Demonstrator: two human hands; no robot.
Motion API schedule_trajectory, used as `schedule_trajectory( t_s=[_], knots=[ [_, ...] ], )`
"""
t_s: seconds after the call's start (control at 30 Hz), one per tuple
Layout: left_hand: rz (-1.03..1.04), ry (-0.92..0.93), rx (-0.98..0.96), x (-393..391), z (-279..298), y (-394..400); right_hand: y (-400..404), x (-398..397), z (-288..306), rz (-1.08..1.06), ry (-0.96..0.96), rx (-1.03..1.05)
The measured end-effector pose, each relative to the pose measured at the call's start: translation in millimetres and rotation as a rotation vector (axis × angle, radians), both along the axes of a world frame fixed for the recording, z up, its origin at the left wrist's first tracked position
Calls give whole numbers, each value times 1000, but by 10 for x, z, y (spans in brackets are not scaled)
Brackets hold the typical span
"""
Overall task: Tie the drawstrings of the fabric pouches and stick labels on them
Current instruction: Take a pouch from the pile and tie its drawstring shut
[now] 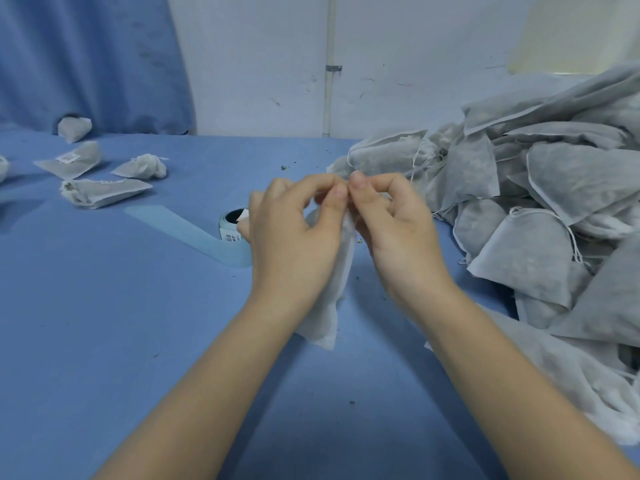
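Both hands meet at the top of one white fabric pouch (334, 289), which hangs between them above the blue tablecloth (104, 341). Fingers of the left hand (294, 237) curl in, thumb and forefinger pinching at the pouch's mouth; the right hand (398, 230) does the same from the other side, fingertips nearly touching the left's. The drawstring itself is too thin and blurred to make out between them.

Just behind the left hand lies a roll of labels (231, 227) with a pale blue backing strip (183, 226) trailing out across the cloth toward the left. One label on the roll shows dark print, but it is too small to read.

Far left, five pouches lie apart on the cloth: one against the blue curtain (74, 128), one bearing a white printed label (71, 162) whose writing cannot be read, one tied and bunched (143, 167), one lying long and flat (104, 191), and a sliver of one at the picture's edge.

To the right, a large heap of grey-white pouches (540, 209) rises against the white wall (263, 64), with loose drawstrings showing here and there; they overlap too much to count.
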State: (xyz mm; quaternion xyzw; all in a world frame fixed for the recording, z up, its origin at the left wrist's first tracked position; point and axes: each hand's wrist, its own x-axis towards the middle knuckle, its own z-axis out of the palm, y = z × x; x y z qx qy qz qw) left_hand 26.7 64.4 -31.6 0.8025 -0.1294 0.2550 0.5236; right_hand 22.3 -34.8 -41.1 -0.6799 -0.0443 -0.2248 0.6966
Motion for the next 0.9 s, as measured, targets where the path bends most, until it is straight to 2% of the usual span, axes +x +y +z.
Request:
schedule_trajectory(
  t_s=[0.07, 0.13, 0.23, 0.33, 0.63, 0.7, 0.77, 0.83, 0.9],
  knots=[
    [-54, 60, -67, -4, 51, 19, 41, 11, 13, -28, 4, 19],
    [-105, 133, -154, 1, 78, 38, 43, 8, 27, -87, -27, -46],
    [-155, 255, -297, 15, 95, 45, 14, -11, 49, -66, -50, -35],
    [-130, 272, -435, 46, 111, 66, -11, -27, 82, -86, -62, -105],
    [-72, 180, -397, 181, 99, 175, -72, -4, 88, -25, -57, -154],
    [-125, 182, -338, 183, 67, 170, -85, 13, 91, -59, -19, -80],
    [-180, 230, -256, 184, 29, 160, -113, 52, 91, -117, 34, 94],
    [-270, 383, -252, 195, 10, 185, -157, 104, 96, -195, 83, 347],
    [-520, 594, -337, 209, 20, 232, -221, 156, 89, -289, 81, 592]
  ],
)
